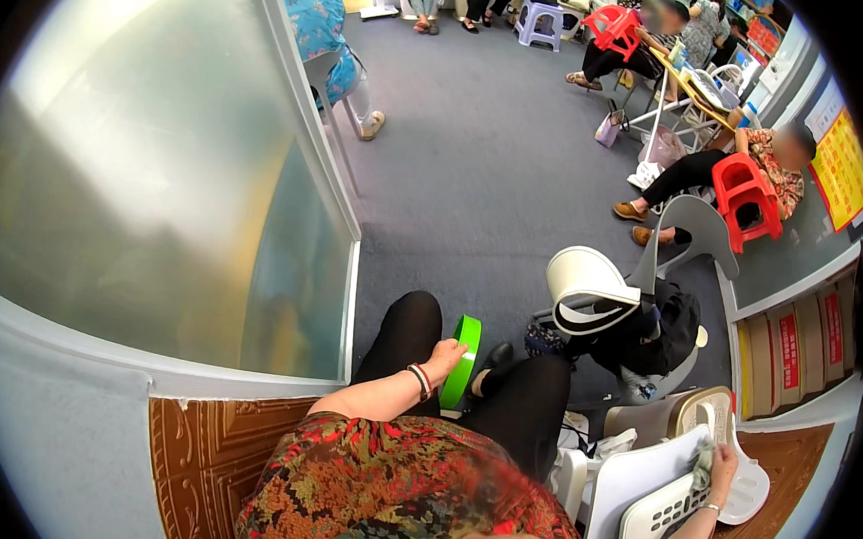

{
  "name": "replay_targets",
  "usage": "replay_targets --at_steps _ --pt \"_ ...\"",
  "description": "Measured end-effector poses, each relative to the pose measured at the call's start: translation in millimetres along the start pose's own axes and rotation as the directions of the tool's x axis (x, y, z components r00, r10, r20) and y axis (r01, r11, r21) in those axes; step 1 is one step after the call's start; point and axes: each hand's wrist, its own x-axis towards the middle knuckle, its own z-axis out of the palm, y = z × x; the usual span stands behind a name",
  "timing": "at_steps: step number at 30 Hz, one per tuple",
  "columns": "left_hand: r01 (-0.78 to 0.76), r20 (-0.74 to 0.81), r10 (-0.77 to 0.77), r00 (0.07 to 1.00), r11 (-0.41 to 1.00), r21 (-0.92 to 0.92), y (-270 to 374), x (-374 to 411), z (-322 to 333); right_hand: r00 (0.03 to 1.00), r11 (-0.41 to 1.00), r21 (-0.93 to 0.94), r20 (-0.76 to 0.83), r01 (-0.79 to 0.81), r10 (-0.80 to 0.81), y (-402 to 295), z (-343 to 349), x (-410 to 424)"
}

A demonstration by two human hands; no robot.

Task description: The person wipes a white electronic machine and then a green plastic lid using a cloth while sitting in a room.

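Observation:
My left hand (444, 360) grips the upper edge of a green plastic ring or shallow round basin (462, 362), seen nearly edge-on between my knees. At the lower right, my right hand (721, 471) holds a crumpled grey-green cloth (704, 465) against the upper edge of a white appliance panel with dark oval buttons (664, 517). A smooth white panel (614, 491) stands just left of the buttons. A beige and white appliance housing (700, 415) is behind them.
A grey chair (687, 210) carries a white sun visor (591, 289) and black clothing (662, 333). A frosted glass partition (187, 183) stands left. Cardboard boxes (790, 347) are at right. Seated people, one with a red plastic stool (746, 198), are further off.

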Motion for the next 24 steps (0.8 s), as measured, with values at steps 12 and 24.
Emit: replay_targets --at_steps 12,24 --pt "0.074 0.022 -0.072 0.997 0.992 -0.098 21.7 -14.7 1.9 0.959 0.918 -0.279 0.1 0.281 -0.264 -162.3 35.3 -106.1" --pt "0.068 0.032 -0.065 0.997 0.993 -0.098 -7.8 4.6 2.6 0.89 0.887 -0.177 0.256 0.427 -0.378 -230.9 41.9 -151.6"
